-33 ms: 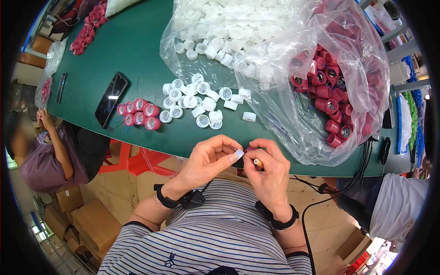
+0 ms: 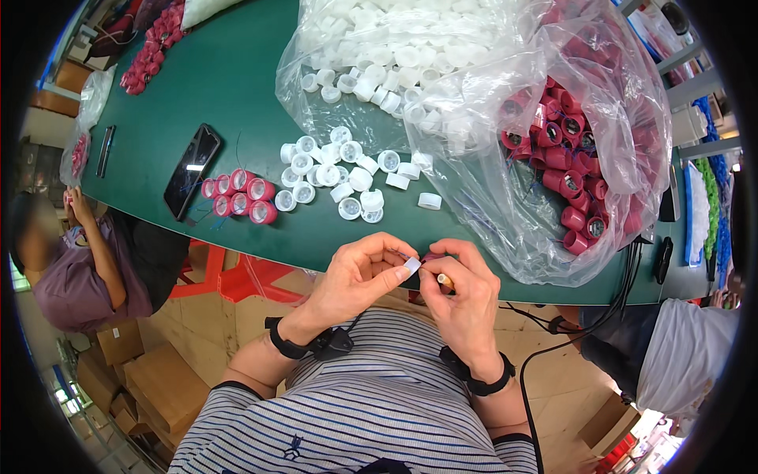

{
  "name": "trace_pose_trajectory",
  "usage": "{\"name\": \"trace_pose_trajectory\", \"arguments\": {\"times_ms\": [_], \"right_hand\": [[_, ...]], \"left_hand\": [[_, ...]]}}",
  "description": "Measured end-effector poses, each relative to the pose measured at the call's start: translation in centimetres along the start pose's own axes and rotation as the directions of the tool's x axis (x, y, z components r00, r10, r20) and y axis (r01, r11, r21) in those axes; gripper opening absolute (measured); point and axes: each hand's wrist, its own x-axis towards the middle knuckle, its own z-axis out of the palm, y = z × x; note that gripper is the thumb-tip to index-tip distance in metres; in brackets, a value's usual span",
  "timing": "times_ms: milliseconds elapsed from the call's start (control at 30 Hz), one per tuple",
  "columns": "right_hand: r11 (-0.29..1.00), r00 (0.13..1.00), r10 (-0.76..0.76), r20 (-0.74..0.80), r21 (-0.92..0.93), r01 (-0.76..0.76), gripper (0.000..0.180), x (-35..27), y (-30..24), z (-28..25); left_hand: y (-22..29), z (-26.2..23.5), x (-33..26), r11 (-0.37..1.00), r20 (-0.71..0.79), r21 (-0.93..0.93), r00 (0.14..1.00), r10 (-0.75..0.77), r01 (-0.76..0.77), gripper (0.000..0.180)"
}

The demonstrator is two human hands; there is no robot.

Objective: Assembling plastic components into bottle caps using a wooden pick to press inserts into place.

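Over the table's near edge, my left hand [image 2: 355, 276] pinches a small white plastic cap [image 2: 412, 266] between thumb and fingers. Close beside it, my right hand [image 2: 466, 296] is closed round a slim tool with a pale tan end [image 2: 445, 280]; its kind is hidden by the fingers. A dark red piece [image 2: 429, 257] shows between the two hands, mostly covered, and I cannot tell which hand grips it. Past my hands lies a loose group of white caps [image 2: 361, 179]. To their left, several red cups with clear fronts and thin wires [image 2: 261, 189] stand in rows.
A clear bag of white caps [image 2: 355, 110] spreads across the far middle of the green table [image 2: 253, 103]. Another bag [image 2: 632, 182] holds red cups at the right. A phone [image 2: 192, 170] lies at left. Black cables [image 2: 628, 272] hang off the right edge. People sit at both sides.
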Motion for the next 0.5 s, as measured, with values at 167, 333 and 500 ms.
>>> {"name": "trace_pose_trajectory", "arguments": {"times_ms": [167,333,500], "right_hand": [[1.000,1.000,-0.001,0.000,0.011,0.001,0.011,0.03,0.03,0.10],[0.996,0.996,-0.083,-0.037,0.026,0.084,0.016,-0.08,0.44,0.33],[0.998,0.998,0.040,-0.051,0.058,-0.037,0.019,-0.54,-0.25,0.25]], "left_hand": [[-0.20,0.06,-0.08,0.997,0.005,0.051,0.998,0.058,-0.058,0.023],[0.05,0.26,-0.03,0.985,-0.023,0.155,0.997,0.076,-0.071,0.022],[0.14,0.53,-0.05,0.998,-0.073,0.063,0.997,-0.005,0.010,0.023]]}}
